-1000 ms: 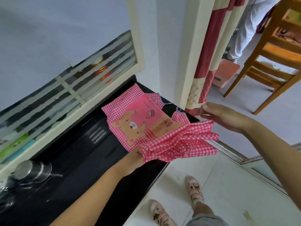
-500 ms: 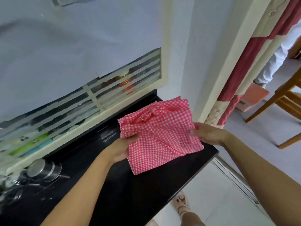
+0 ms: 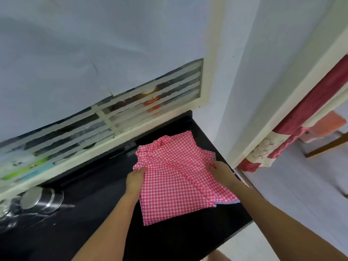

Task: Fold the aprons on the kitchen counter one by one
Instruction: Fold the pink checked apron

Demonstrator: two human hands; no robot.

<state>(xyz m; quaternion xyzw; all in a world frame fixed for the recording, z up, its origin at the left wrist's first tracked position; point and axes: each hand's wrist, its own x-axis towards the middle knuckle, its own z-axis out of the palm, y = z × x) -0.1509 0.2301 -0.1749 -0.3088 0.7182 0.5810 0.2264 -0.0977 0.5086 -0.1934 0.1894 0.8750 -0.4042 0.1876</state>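
A pink-and-white checked apron lies folded on the black kitchen counter, at its right end near the wall. A strip of blue-striped cloth peeks out under its right edge. My left hand grips the apron's left edge, fingers curled into the cloth. My right hand pinches the right edge near the far corner. The bear picture is hidden under the fold.
A shiny steel tumbler lies on its side at the counter's left. A slatted window with jars behind runs along the back. A white wall corner and a red-and-cream curtain stand right; the counter's front edge drops to the floor.
The checked half was folded over the bear picture, and the apron now lies flatter and smoother on the counter. Both hands moved to its side edges. The camera tilted upward.
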